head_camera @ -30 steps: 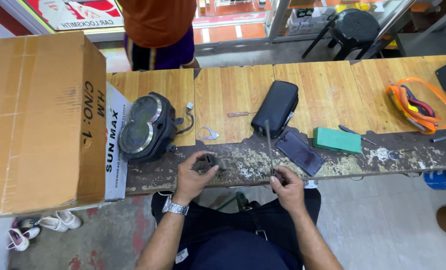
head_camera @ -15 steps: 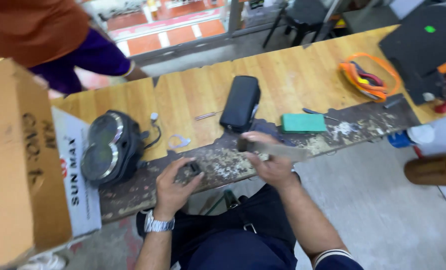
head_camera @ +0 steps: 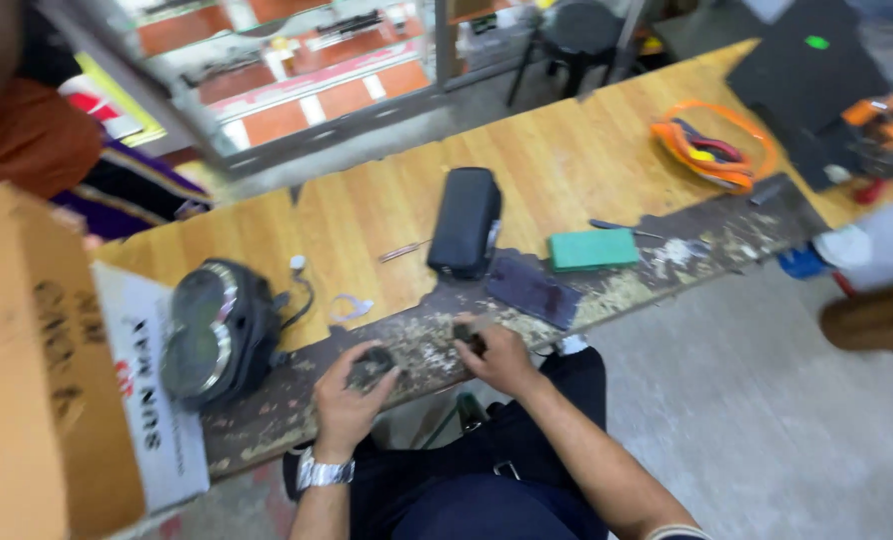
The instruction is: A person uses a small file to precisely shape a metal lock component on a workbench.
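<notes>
My left hand, with a silver watch on the wrist, grips a small dark part at the worn front edge of the wooden workbench. My right hand is close beside it, fingers closed on a small dark piece; blur hides what it is. A round instrument cluster with a trailing wire lies left of my hands. A black case and a dark flat pad lie just beyond my right hand.
A large cardboard box stands at the left. A green block, a thin tool and orange goggles lie to the right. A person in an orange top stands across the bench. A stool is behind.
The view has swung and tilted. My right hand moved down from near the black case to beside my left hand; the long thin tool it held upright a second ago is no longer seen.
</notes>
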